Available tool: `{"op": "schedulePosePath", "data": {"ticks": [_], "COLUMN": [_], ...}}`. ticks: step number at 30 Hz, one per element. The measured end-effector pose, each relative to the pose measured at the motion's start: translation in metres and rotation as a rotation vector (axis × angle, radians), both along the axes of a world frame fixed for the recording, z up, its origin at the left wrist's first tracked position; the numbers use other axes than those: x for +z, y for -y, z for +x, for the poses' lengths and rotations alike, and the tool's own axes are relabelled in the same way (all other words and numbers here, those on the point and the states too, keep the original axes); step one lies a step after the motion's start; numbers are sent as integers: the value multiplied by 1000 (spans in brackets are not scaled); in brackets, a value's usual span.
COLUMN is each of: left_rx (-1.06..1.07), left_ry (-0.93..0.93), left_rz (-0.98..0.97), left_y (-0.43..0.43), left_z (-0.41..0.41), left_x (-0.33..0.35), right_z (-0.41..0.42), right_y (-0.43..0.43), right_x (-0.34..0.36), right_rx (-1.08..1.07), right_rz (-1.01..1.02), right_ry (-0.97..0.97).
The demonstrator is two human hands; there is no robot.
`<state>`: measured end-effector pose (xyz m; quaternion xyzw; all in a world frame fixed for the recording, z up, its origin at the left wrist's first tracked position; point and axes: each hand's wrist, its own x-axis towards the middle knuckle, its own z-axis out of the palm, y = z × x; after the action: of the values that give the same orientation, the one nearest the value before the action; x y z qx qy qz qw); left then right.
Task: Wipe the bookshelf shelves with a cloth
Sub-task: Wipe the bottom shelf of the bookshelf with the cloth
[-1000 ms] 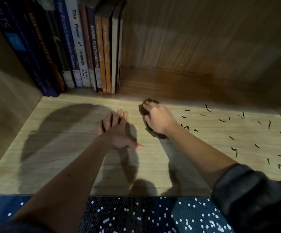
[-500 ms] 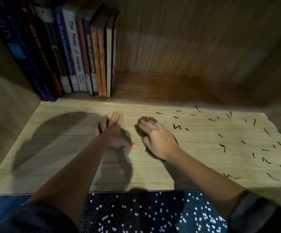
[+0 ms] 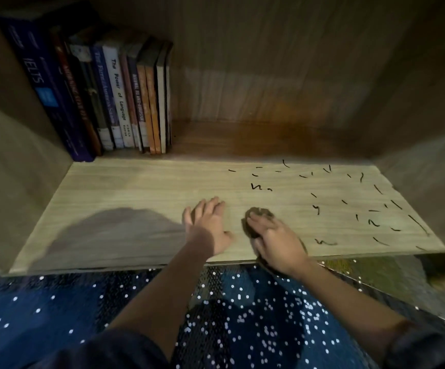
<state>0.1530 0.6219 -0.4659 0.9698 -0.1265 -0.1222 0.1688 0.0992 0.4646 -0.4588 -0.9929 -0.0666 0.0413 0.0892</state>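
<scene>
My right hand (image 3: 278, 242), fingers curled over the cloth (image 3: 248, 229), should press firmly across the black marks (image 3: 258, 186); left hand (image 3: 208, 227) braces flat-fingered.

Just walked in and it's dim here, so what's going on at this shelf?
A person is wiping the shelf board. Their right hand holds a dark cloth down near its front edge; the left hand rests flat beside it. Dark marks dot the board's right side. Books stand at the back left.
</scene>
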Motion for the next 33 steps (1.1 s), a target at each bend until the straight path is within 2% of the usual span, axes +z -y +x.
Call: {"op": "schedulePosePath", "data": {"ticks": [3, 8, 14, 18, 22, 25, 28, 30, 33], "left_rx": [-105, -114, -181, -223, -235, -258, -298, -303, -277], "left_ry": [9, -32, -57, -28, -39, -59, -48, -57, -68], "left_rz": [16, 43, 19, 13, 35, 58, 82, 57, 0], "left_y": [23, 36, 69, 94, 111, 113, 112, 113, 112], "left_z": [-21, -29, -32, -34, -36, -34, -35, -36, -36], "left_x": [3, 2, -2, -4, -7, -13, -17, -17, -18], "right_z": [-25, -17, -59, -71, -87, -88, -73, -62, -57], "right_y": [6, 57, 55, 97, 100, 135, 167, 149, 105], "right_x": [-6, -9, -11, -9, -10, -11, -8, -5, -11], "right_rx": [120, -90, 53, -94, -37, -193, -343, -316, -109], "right_rz": [-13, 26, 7, 0, -31, 79, 52, 38, 63], "right_ry": [-3, 10, 78, 19, 69, 73, 106, 132, 170]}}
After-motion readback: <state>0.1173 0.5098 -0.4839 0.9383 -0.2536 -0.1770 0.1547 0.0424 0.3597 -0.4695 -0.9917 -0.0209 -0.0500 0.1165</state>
